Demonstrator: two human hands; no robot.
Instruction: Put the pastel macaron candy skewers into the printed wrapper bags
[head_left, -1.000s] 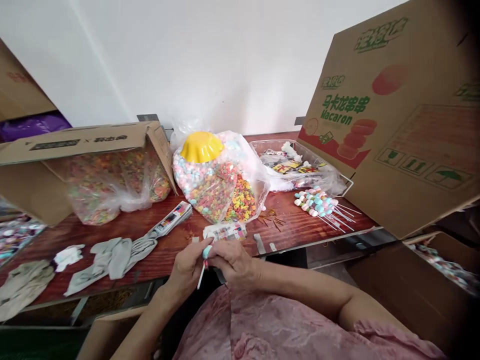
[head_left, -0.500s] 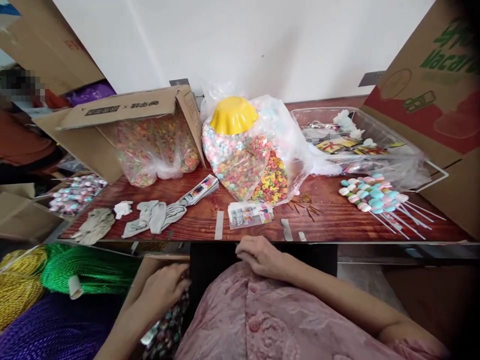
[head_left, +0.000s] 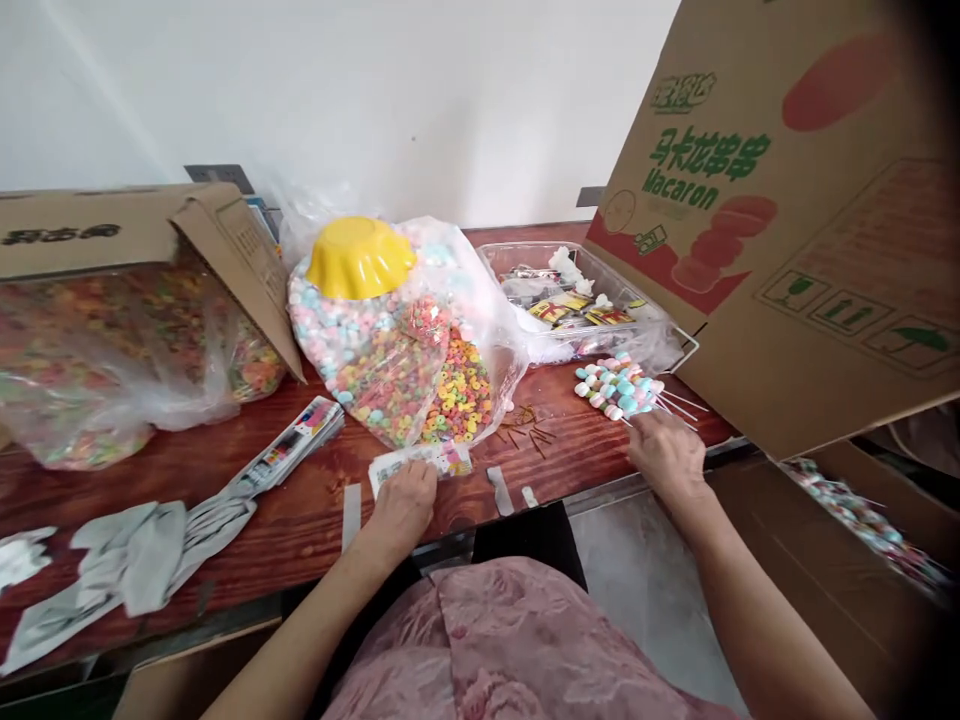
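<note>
My left hand (head_left: 406,503) is at the table's front edge, its bent fingers closed on the near side of a flat printed plastic bag (head_left: 452,459). Over to the right, my right hand (head_left: 667,458) reaches a pile of pastel marshmallow skewers (head_left: 619,388). Its fingers are closed around the white sticks at the pile's near end; how many sticks they hold is hidden by the hand. Short brown twist ties (head_left: 534,437) lie scattered between the two hands.
A big clear bag of colourful candy rings (head_left: 457,385) stands mid-table, a yellow bowl (head_left: 360,258) upside down on it. Behind the skewers is a clear plastic bin (head_left: 645,318). A Macaron carton (head_left: 675,250) rises at right. Grey gloves (head_left: 154,555) and stacked printed bags (head_left: 296,440) lie left.
The view has turned right. My left hand has come up from beside the box below the table to the printed bag; my right hand has left my lap for the skewers.
</note>
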